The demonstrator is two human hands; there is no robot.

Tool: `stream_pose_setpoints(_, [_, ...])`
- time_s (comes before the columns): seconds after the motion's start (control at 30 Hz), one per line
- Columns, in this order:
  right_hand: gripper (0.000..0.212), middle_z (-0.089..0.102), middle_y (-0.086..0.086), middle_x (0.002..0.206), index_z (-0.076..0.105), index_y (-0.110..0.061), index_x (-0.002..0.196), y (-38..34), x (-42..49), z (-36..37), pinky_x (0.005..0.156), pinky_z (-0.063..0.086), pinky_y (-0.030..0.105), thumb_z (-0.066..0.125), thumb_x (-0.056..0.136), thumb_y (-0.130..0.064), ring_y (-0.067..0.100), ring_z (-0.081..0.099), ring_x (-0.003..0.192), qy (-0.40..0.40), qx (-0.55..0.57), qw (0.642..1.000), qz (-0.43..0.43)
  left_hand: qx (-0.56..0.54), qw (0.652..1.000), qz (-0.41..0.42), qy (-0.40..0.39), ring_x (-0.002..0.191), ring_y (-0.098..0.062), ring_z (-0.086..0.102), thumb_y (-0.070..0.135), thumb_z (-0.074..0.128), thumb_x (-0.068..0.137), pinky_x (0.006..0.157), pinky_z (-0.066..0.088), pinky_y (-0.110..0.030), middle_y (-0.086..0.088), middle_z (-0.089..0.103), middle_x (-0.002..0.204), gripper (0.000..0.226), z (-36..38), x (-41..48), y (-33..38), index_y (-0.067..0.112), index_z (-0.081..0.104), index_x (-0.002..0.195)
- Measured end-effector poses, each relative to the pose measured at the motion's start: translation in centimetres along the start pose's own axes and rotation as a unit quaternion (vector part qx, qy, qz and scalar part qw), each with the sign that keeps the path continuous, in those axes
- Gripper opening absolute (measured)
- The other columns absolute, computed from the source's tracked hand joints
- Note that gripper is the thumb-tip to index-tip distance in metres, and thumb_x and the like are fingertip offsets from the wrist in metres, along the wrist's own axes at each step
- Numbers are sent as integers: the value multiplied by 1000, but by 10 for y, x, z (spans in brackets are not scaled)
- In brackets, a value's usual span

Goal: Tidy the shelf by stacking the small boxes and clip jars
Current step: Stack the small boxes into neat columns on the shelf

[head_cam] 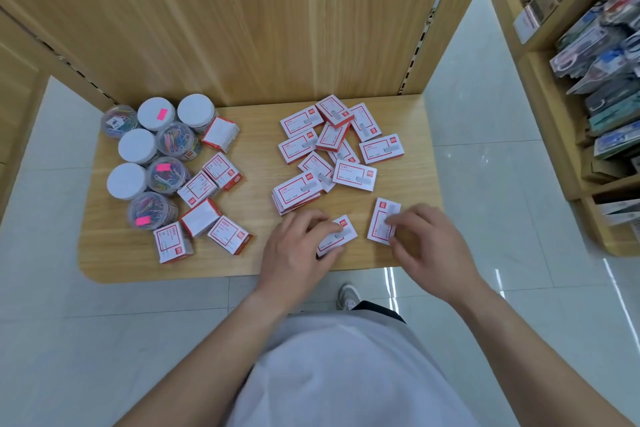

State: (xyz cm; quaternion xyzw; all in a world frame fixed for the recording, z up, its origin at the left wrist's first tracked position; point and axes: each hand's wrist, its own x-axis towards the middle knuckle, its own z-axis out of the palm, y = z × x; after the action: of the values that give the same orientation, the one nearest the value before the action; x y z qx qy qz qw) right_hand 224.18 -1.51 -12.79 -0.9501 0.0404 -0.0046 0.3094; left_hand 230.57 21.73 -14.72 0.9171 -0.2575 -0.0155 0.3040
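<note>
Both hands reach palm-down over the shelf's (225,267) front edge: left hand (298,246) pinching one flat red-and-white staple box (341,236), right hand (426,239) fingertips pinching another (381,220) just beside it.

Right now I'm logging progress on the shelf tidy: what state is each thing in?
left hand: gripping a flat box
right hand: fingers on another flat box
flat boxes: scattered, some overlapping
cube boxes: loose, tilted, unstacked
clip jars: clustered, some upright, some tipped

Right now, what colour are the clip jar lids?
White, clearest in the head view: clip jar lids.
</note>
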Motion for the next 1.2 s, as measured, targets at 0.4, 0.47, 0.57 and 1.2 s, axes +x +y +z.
stream_pose_setpoints(0.4, [55, 50, -5, 119, 61, -26, 129, 18, 24, -16, 86, 51, 37, 70, 76, -14, 20, 55, 107, -150, -39, 987, -38, -57, 998, -40, -2, 108, -18, 60, 15, 85, 75, 96, 45, -28, 6, 67, 115, 39, -1, -7, -7, 19, 71, 111])
stream_pose_setpoints(0.47, [50, 53, -6, 112, 65, -23, 123, 17, 20, -18, 79, 53, 39, 74, 73, -17, 19, 59, 98, -120, -28, 992, -19, -64, 997, -52, 0, 109, -17, 60, 16, 85, 75, 97, 45, -28, 8, 68, 116, 40, 0, -7, -7, 19, 71, 111])
stream_pose_setpoints(0.57, [46, 53, -13, 104, 67, -25, 114, 14, 14, -22, 74, 53, 37, 74, 68, -24, 8, 58, 85, -67, 35, 997, 3, -61, 996, -69, -4, 112, -13, 57, 19, 84, 76, 97, 43, -27, 12, 66, 118, 45, 0, -11, -7, 23, 67, 117])
stream_pose_setpoints(1.2, [28, 61, 2, 114, 66, -16, 99, -2, 79, 8, 94, 45, 35, 73, 75, -5, 25, 56, 111, 19, 53, 997, -49, -60, 996, -48, 43, 110, -17, 61, 10, 84, 74, 90, 50, -34, 2, 65, 118, 28, 0, -16, -5, 14, 68, 96])
